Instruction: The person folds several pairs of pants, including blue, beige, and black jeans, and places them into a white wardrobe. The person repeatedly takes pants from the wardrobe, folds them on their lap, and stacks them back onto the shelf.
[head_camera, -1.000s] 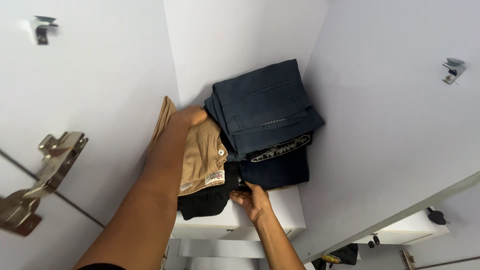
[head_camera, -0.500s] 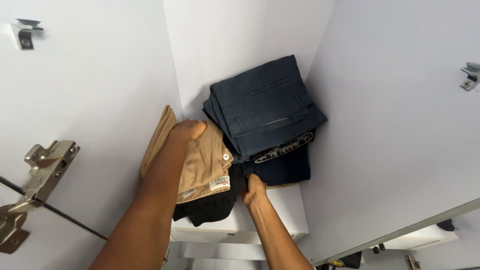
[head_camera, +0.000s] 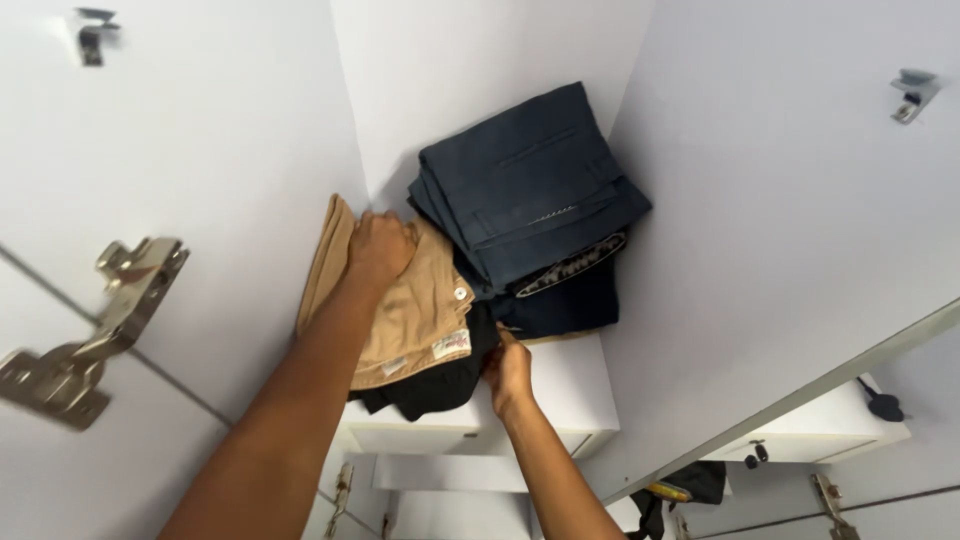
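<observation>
- White wardrobe shelf (head_camera: 570, 390) — it holds two stacks of folded clothes, under both hands.
- Navy folded trousers (head_camera: 525, 205), stacked up and to the right of the left hand (head_camera: 380, 245).
- Tan folded trousers (head_camera: 415, 315) under that hand, which lies flat on top, fingers together; a small pale label (head_camera: 452, 343) sits nearer the wrist.
- Black garment (head_camera: 430, 385) beneath — the right hand (head_camera: 508, 365) pinches its edge.

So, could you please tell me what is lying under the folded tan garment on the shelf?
A black garment lies under the tan garment, showing at its front edge. The left hand presses on top; the right hand touches the black edge. How far back the black garment reaches is covered.
</observation>
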